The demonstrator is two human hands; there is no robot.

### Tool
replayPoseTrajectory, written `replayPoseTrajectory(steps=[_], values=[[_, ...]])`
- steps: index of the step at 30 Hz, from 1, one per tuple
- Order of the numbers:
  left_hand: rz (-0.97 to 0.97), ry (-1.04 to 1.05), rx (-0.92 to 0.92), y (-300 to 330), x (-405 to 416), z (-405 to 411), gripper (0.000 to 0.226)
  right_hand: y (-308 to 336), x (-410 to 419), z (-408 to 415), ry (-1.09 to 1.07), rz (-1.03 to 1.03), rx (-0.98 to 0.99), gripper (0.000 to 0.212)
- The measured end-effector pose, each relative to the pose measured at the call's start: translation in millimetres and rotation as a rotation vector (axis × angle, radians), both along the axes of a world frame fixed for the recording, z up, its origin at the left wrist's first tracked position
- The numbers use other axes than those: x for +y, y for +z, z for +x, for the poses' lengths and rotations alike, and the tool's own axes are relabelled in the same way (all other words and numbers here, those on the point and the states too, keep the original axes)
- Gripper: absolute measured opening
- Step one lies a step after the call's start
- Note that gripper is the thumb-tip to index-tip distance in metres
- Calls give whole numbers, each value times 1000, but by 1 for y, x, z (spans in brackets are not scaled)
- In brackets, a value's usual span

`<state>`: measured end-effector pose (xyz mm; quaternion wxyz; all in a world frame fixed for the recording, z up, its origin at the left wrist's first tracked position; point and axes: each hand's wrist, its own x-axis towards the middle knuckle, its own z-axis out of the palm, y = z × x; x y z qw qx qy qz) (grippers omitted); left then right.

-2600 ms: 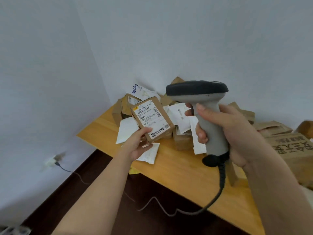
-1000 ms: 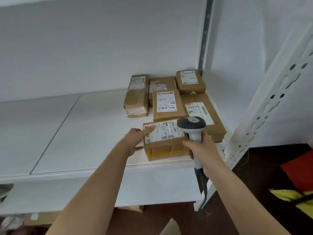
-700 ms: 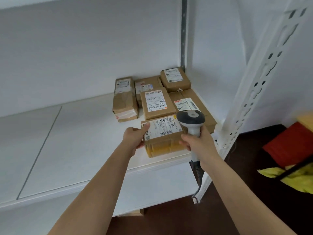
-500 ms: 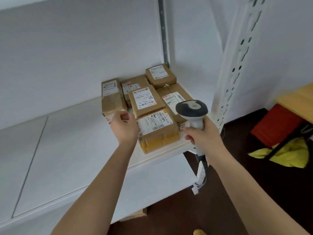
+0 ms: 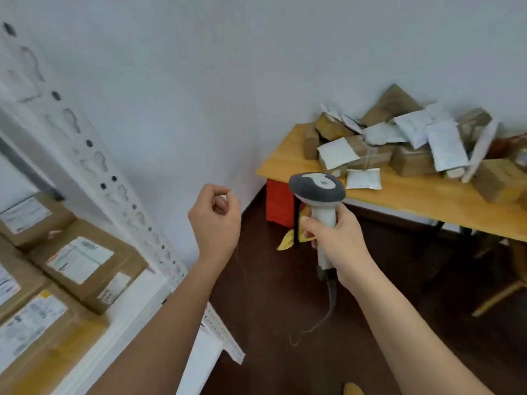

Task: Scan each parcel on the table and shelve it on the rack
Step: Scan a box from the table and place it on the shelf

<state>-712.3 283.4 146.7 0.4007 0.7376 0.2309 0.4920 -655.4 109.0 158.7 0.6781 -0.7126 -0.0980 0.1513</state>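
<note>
Head view, one moment. The left hand [image 5: 215, 220] hangs in mid-air near the centre of the frame, its fingers [image 5: 221, 195] loosely curled toward the palm and holding nothing. At 3 o'clock from it, the right hand [image 5: 336, 238] holds the grey-and-white handheld barcode scanner [image 5: 319, 195] upright, fingers wrapped round the pale handle and the dark domed head above the fist; a dark cable [image 5: 328, 309] trails from the handle's base down toward the dark brown floor [image 5: 285, 295]. At 8 o'clock from the left hand, brown cardboard parcels with white printed labels [image 5: 82, 260] lie flat and close together on the white shelf of the metal rack [image 5: 142, 309], whose white perforated upright post [image 5: 94, 161] slants from the upper left corner down to the shelf's front edge. At 2 o'clock from the scanner, well apart from both hands, stands the light wooden worktop [image 5: 427, 201], carrying a loose heap of brown cardboard boxes and white mailer bags [image 5: 399, 143] piled against the white wall [image 5: 228, 67]; one small white pouch [image 5: 363, 179] lies just in front of the heap, nearest the worktop's edge. Beneath the worktop's left end sits a red box [image 5: 279, 203], with a crumpled yellow item [image 5: 291, 238] beside it on the floor; what the yellow item is cannot be told. Motion blur softens the label print, so no text is legible.
</note>
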Motion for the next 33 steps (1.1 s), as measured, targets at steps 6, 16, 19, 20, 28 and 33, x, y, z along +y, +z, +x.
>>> replayPoseTrajectory(steps=[6,16,19,20,28,33], values=[[-37,-229,92,-7,-90,160,18,-9,-109,116,-269,50,56,13],[-159,-596,363,-34,-260,405,13,-2,-282,297,-596,-5,38,10],[-123,-680,458,-45,-283,452,11,-10,-308,336,-680,20,78,11],[-122,-695,495,-52,-287,469,11,-14,-314,348,-697,28,96,11],[-145,-931,869,-110,-328,624,11,-55,-349,465,-835,3,223,8],[-47,-1150,1067,-129,-384,710,23,-61,-381,532,-851,-71,279,12]])
